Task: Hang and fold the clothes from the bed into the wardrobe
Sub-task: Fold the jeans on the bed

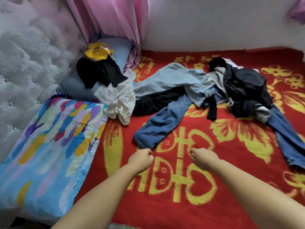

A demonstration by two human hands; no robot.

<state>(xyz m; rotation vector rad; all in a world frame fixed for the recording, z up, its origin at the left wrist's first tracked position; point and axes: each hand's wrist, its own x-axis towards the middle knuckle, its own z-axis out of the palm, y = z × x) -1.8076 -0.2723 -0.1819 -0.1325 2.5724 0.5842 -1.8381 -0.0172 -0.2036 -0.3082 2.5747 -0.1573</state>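
- Red-and-yellow blanket (181,204) covers bed
- blue jeans (158,124) mid-frame, hem near left hand (140,160)
- left hand, right hand (202,158): fingers curled, holding nothing
- dark clothes pile (245,90) upper right

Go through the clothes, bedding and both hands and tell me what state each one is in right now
left hand: fingers curled, holding nothing
right hand: fingers curled, holding nothing
blue jeans: unfolded, leg stretched toward the hands
light blue shirt: unfolded, spread out
white garment: crumpled
dark pile: heaped
yellow garment: bunched on the pillow
colourful quilt: folded
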